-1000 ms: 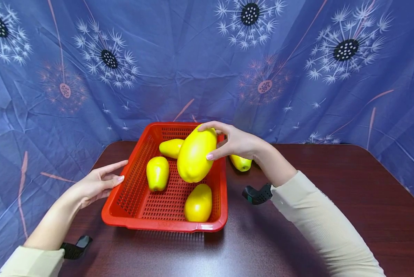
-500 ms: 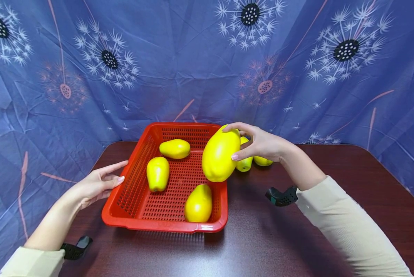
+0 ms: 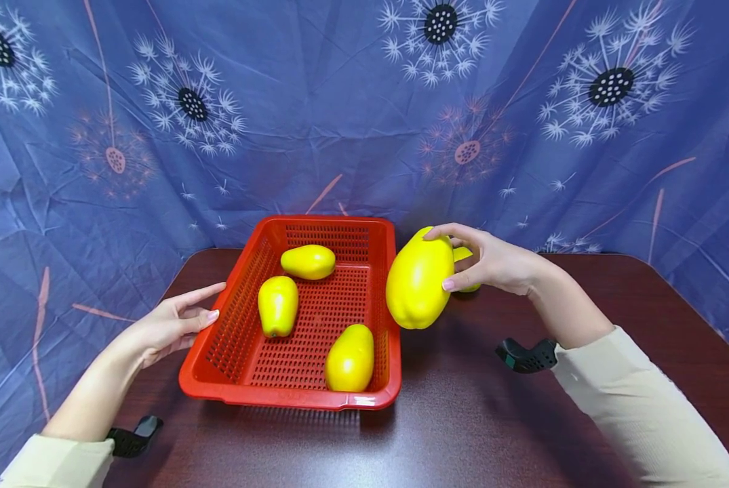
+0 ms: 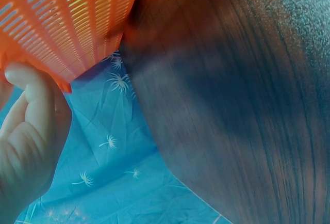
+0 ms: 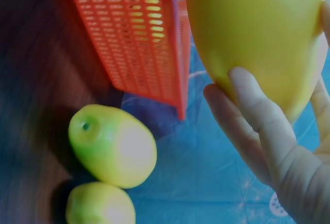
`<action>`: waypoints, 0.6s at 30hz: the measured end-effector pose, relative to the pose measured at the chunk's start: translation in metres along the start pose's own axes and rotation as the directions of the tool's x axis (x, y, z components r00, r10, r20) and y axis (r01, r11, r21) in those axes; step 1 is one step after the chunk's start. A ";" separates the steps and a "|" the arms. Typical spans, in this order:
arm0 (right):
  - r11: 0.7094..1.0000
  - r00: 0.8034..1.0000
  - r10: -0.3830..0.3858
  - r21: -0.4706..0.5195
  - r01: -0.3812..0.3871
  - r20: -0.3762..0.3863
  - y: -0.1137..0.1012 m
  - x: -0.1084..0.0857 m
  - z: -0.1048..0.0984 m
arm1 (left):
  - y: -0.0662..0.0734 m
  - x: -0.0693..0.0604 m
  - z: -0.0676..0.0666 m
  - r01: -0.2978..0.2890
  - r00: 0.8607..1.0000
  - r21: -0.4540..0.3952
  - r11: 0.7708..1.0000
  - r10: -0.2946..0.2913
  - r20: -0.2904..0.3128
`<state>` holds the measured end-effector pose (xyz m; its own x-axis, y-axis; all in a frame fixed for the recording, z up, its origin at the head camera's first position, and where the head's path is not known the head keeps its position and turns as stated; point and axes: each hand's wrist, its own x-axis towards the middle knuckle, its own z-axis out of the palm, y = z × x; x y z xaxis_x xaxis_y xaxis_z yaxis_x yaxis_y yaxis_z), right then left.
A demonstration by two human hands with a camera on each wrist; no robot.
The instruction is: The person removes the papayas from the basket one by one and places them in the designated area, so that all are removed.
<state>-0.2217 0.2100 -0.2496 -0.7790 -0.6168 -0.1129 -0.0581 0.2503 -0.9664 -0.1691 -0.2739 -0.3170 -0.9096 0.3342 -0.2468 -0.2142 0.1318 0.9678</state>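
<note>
The right hand (image 3: 492, 261) grips a large yellow fruit (image 3: 420, 279) by its upper right side, just right of the red basket (image 3: 291, 396) and above the table. In the right wrist view, fingers (image 5: 263, 115) wrap the end of the big fruit (image 5: 252, 33). Three smaller yellow fruits lie in the basket: one at the back (image 3: 308, 262), one at the left (image 3: 278, 306), one at the front right (image 3: 349, 359). The left hand (image 3: 169, 325) holds the basket's left rim between thumb and fingers; in the left wrist view the thumb touches the basket (image 4: 67, 22).
Beyond the right hand lie two yellow-green fruits, shown side by side in the right wrist view, one larger in view (image 5: 113, 146) and one lower (image 5: 100, 206). A blue patterned cloth (image 3: 340, 135) hangs behind the dark table (image 3: 449, 420).
The right hand has carried the large fruit rightward from above the basket to beyond its right rim. The left hand and the basket have stayed in place.
</note>
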 end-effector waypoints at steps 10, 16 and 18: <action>0.998 0.999 -0.013 0.069 0.009 0.053 0.023 -0.017 -0.008 | -0.002 0.001 0.000 -0.007 1.000 -0.017 1.000 0.007 0.002; 0.994 0.997 -0.023 0.106 0.014 0.079 0.038 -0.024 -0.009 | -0.001 0.001 0.000 -0.006 1.000 -0.008 1.000 0.006 0.002; 0.993 0.996 -0.026 0.114 0.016 0.082 0.043 -0.026 -0.008 | -0.001 0.001 0.000 -0.009 1.000 -0.007 1.000 0.009 0.005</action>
<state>-0.2089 0.2428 -0.2865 -0.7231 -0.6824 -0.1066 0.0009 0.1533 -0.9882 -0.1696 -0.2736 -0.3186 -0.9095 0.3404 -0.2385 -0.2086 0.1225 0.9703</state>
